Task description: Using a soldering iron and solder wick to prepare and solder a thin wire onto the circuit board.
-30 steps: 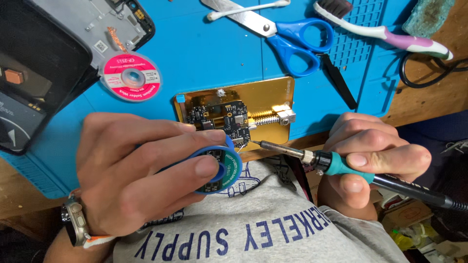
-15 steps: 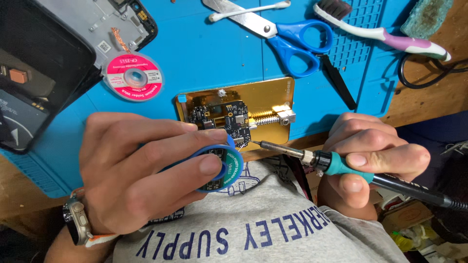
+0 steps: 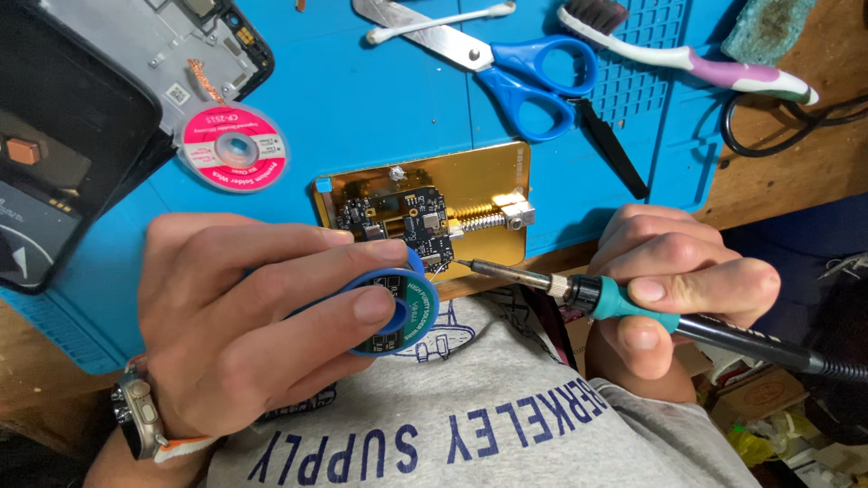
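Observation:
My left hand (image 3: 244, 316) grips a small blue spool of solder wire (image 3: 398, 312), held just in front of a black circuit board (image 3: 402, 221). The board is clamped in a gold metal holder (image 3: 470, 176) with a spring screw (image 3: 493, 217). My right hand (image 3: 674, 289) holds a soldering iron (image 3: 588, 291) with a teal grip; its tip (image 3: 466, 265) points left and sits at the board's near right corner, close to the spool.
A blue work mat (image 3: 362, 99) carries blue-handled scissors (image 3: 515, 63), a pink spool of braid (image 3: 233, 147), a toothbrush (image 3: 705, 63), a cotton swab (image 3: 443, 23) and black tweezers (image 3: 610, 149). An opened phone frame (image 3: 163, 45) lies at the far left. A black cable (image 3: 778, 136) crosses the wooden bench.
Both hands have stayed nearly still. The iron tip has edged slightly closer to the board's corner.

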